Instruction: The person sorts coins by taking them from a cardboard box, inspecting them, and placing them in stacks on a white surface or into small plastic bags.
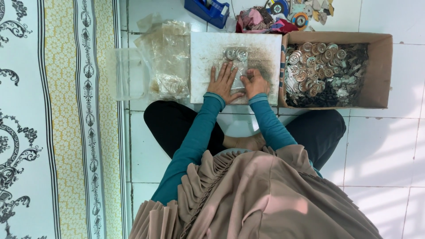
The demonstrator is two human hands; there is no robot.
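Clear packet [236, 62] lies under both hands (left hand [223, 84], right hand [254, 83]).

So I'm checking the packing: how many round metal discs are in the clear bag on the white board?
2: two discs side by side at the bag's far end, beyond both hands.

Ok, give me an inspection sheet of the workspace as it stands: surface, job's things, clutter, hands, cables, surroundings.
Surface: white board on tiled floor, grubby with dark smudges.
Job's things: clear packet with two round metal discs lying on the board; cardboard box of metal parts beside it.
Clutter: pile of clear bags; clear plastic tub; blue tape dispenser; scraps and reels.
Hands: left hand flat on the packet, right hand pressing its edge.
Cables: nothing seen.
Surroundings: patterned mat.
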